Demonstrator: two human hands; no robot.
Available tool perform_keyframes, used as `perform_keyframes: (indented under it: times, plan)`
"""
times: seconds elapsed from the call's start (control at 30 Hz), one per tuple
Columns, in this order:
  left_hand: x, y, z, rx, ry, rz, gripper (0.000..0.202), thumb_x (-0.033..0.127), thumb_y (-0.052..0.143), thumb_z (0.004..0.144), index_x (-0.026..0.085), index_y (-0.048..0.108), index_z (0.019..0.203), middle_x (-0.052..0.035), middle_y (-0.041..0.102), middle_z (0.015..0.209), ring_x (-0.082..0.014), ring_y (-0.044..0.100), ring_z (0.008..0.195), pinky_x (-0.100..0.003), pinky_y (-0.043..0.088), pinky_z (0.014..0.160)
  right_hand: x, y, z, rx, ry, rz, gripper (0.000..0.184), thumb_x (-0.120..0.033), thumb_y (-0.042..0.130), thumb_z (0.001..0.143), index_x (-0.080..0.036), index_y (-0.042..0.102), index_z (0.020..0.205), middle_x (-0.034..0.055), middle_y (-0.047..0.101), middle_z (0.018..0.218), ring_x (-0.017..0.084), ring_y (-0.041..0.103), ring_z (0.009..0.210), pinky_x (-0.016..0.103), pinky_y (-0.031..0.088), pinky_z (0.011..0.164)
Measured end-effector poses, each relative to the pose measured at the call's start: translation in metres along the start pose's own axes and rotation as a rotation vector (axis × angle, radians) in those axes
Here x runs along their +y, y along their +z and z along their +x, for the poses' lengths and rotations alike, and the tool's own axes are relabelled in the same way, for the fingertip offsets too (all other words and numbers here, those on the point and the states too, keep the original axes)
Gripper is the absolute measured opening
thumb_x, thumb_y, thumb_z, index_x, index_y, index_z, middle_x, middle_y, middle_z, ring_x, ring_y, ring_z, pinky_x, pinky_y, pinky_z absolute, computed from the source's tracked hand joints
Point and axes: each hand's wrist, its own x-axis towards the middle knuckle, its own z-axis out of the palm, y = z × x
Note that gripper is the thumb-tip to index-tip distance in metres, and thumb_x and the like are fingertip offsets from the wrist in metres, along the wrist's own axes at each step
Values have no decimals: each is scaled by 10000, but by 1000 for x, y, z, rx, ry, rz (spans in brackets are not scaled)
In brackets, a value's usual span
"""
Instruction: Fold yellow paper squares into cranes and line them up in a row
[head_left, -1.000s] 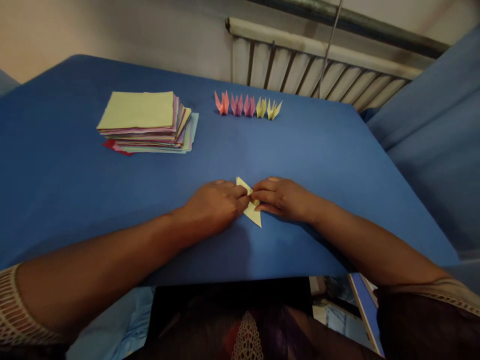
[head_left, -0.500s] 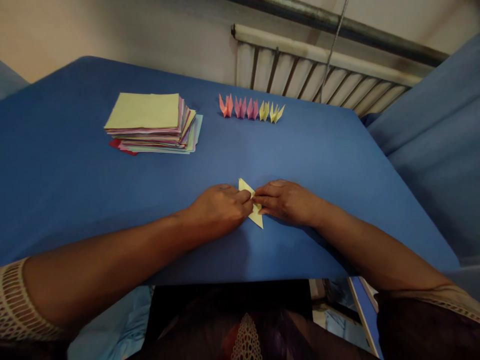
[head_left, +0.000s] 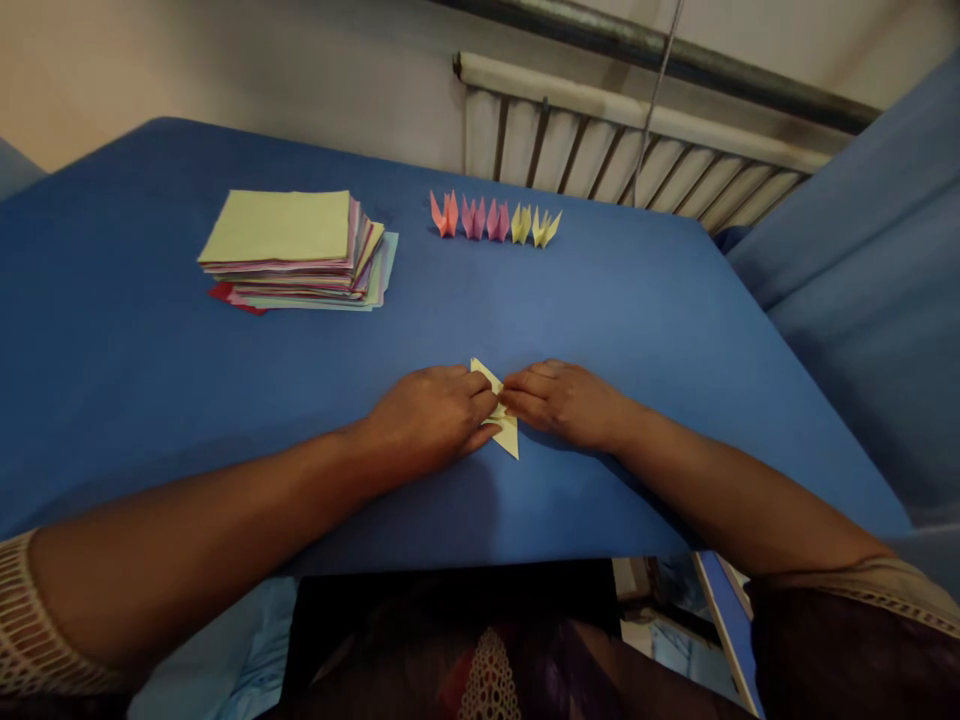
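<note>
Near front edge of table (head_left: 637,310), folded yellow paper (head_left: 511,436) is gripped by left hand (head_left: 435,412) and right hand (head_left: 571,402), fingertips close together on it; small fold is apparently being shaped; next, careful pressing of crease seems called for.

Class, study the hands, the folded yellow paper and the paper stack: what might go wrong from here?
1. The left hand and right hand are both on the small folded yellow paper, partly covering it, so a crooked crease might go unnoticed.
2. The paper stack has uneven, jutting edges, so a bump could perhaps shift some sheets.
</note>
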Motion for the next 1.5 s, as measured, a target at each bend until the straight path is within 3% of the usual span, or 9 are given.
perform_keyframes:
  times: [0.17,0.37,0.57,0.87,1.0,1.2,1.3,1.5]
  plan:
    - [2,0,2,-29,-72,-75,223,263,480,951,154,674,949,-87,671,993,-209,606,885,-333,484,777,1,2,-1,62,24,149,280,-360,487,985,-158,656,1081,123,675,1103,219,605,940,400,500,852]
    - [0,-1,1,-26,-188,-246,214,226,486,932,158,690,928,-77,669,1129,-221,611,991,-348,493,851,0,7,4,139,172,358,145,-261,501,974,-185,620,942,83,660,1024,195,590,916,379,487,849]
    - [-11,0,2,0,-230,-409,211,231,488,909,162,686,886,-73,670,1078,-204,622,980,-349,483,887,3,10,8,159,313,524,87,-237,547,934,-205,559,854,56,632,983,177,581,929,370,468,878]
    - [-15,2,6,-33,-352,-420,110,254,560,822,182,593,747,-56,641,943,-219,612,912,-345,475,809,-2,12,11,173,410,514,89,-196,589,886,-204,546,809,47,626,946,179,581,912,354,462,862]
    - [-15,1,4,-28,-319,-377,91,275,600,828,186,590,842,-44,620,898,-214,587,868,-335,459,761,-3,14,11,184,458,512,104,-211,632,869,-210,550,805,39,622,947,173,579,890,349,465,847]
    - [-14,6,0,38,-93,-285,182,243,497,948,195,667,988,-66,635,1127,-232,552,1017,-376,424,894,-4,10,10,151,504,486,132,-210,599,896,-219,525,787,35,616,933,175,567,893,353,460,840]
    - [-17,7,0,8,-78,-299,189,300,549,937,180,663,1028,-60,658,1037,-219,567,959,-363,423,883,-3,9,9,152,462,482,116,-208,564,913,-214,524,804,40,616,941,175,565,901,353,458,851]
    - [-27,6,5,-20,-113,-394,130,277,565,921,182,654,923,-34,643,916,-189,569,883,-325,418,837,-4,7,8,136,457,458,104,-265,600,908,-206,545,843,46,618,959,179,563,898,353,456,856]
